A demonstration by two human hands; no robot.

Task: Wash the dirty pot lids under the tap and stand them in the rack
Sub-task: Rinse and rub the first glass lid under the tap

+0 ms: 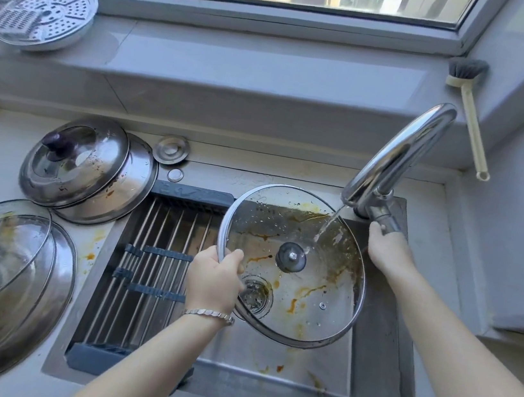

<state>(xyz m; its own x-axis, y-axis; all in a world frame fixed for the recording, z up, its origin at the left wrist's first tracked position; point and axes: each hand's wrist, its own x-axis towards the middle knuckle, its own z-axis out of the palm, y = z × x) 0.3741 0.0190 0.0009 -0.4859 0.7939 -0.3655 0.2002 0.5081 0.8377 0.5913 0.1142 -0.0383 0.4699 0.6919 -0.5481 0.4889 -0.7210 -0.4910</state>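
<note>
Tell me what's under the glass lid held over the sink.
Through the glass lid, the sink floor and drain strainer show. Brown grime near the lid's right rim hides whatever lies beneath there.

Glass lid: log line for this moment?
left grip holds glass lid rim | right grip holds tap handle | water hitting lid | stains remain

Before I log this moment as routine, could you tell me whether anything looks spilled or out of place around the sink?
Yes: orange sauce is spattered on the counter left of the rack, and more dots the sink floor. Otherwise nothing stands out; the glass lid under the tap is dirty as expected.
</note>
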